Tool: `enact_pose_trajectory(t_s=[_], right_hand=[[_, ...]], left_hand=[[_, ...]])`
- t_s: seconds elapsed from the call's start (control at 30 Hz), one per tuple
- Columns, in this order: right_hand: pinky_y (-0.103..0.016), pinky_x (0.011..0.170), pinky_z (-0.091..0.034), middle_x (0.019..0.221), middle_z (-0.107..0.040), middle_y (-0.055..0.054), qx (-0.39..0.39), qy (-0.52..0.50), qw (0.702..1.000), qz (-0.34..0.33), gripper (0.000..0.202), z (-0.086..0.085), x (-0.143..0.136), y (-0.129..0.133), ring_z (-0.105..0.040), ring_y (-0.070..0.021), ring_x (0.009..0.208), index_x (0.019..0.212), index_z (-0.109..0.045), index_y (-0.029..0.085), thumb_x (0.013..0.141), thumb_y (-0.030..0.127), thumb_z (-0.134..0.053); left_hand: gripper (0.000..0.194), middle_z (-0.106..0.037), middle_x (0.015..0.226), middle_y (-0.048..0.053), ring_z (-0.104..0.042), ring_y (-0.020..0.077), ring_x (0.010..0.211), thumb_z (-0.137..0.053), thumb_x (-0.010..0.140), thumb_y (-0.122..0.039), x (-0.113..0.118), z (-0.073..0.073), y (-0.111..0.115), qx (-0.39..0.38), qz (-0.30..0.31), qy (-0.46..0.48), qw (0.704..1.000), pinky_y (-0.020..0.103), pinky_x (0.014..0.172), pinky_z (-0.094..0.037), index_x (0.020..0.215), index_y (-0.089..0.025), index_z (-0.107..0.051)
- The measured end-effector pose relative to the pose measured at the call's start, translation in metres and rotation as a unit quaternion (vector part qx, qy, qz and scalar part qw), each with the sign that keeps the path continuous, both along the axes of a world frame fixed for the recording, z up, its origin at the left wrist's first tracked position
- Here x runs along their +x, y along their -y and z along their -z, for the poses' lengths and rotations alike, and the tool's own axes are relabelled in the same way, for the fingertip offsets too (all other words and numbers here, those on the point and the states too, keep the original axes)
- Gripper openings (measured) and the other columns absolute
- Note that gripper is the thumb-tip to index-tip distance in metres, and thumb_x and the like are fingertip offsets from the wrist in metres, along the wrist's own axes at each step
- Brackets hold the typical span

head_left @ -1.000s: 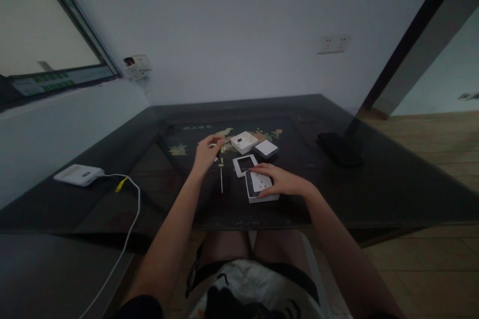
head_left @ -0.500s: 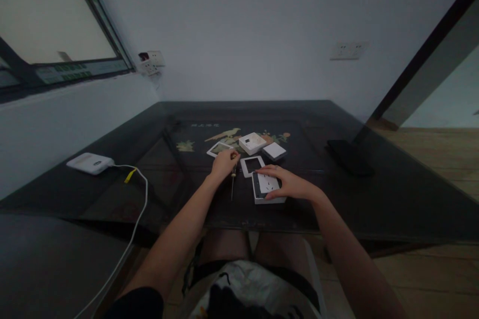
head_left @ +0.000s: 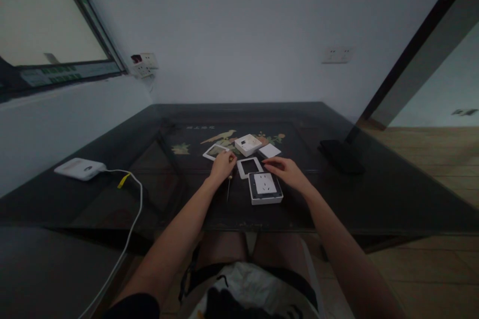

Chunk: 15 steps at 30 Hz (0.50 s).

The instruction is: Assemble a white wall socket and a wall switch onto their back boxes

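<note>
My left hand (head_left: 222, 165) is closed around the handle end of a screwdriver (head_left: 229, 185), whose thin shaft points toward the table's near edge. My right hand (head_left: 285, 170) holds nothing; its fingers stretch left, just above a wall socket (head_left: 265, 183) that sits in a white mounting box (head_left: 267, 200). The socket has a dark surround and a white face with slots. Between the hands and behind the socket lies a white square frame (head_left: 242, 171). Behind my left hand a second white frame (head_left: 206, 154) is partly covered.
Farther back lie a small white box (head_left: 247, 145) and a white square panel (head_left: 270, 150). A white device (head_left: 80, 168) with a cable (head_left: 140, 199) occupies the table's left side. A black flat object (head_left: 341, 157) lies at right. The dark table (head_left: 179, 209) meets the wall.
My right hand has let go of the socket and moved away beyond it, uncovering its face. My left hand stays at the screwdriver. The view has shifted slightly.
</note>
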State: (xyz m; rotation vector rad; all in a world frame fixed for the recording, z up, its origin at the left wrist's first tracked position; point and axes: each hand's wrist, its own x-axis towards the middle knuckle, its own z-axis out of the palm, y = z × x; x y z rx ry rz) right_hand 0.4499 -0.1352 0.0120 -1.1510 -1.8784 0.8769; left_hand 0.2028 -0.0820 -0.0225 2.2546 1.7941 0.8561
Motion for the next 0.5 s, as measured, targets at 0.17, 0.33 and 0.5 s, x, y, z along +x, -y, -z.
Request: enact_pose_trajectory(t_s=[0.17,0.33,0.5], right_hand=[[-0.035,0.078,-0.052,0.093,-0.073,-0.009,0.034,-0.013,0.998,0.054,0.024,0.005,0.000,-0.005,-0.068,-0.0230,0.086,0.093,-0.071,0.017,0.083,0.034,-0.057],[-0.036,0.076,-0.052,0.091,-0.073,-0.009,0.032,-0.027,0.997,0.058,0.028,0.010,0.001,-0.009,-0.068,-0.0237,0.086,0.093,-0.070,0.018,0.085,0.040,-0.054],[-0.034,0.074,-0.053,0.091,-0.072,-0.010,0.023,-0.037,0.998,0.055,0.031,0.017,0.001,-0.013,-0.068,-0.0226,0.084,0.093,-0.069,0.017,0.086,0.041,-0.051]], left_hand=[[0.015,-0.063,0.093,0.009,-0.058,0.0238,0.094,-0.052,0.086,-0.023,-0.001,-0.007,0.004,0.027,0.007,-0.009,1.000,0.038,0.087,-0.046,0.089,-0.017,-0.065],[0.025,-0.062,0.109,0.009,-0.054,0.0245,0.110,-0.058,0.083,-0.025,-0.006,-0.021,0.015,0.027,0.113,-0.010,0.993,0.039,0.097,-0.042,0.107,-0.019,-0.062],[0.066,-0.054,0.128,0.013,-0.049,0.0281,0.120,-0.072,0.071,-0.038,-0.007,-0.023,0.025,-0.056,0.197,-0.046,0.978,0.041,0.103,-0.038,0.130,-0.018,-0.049]])
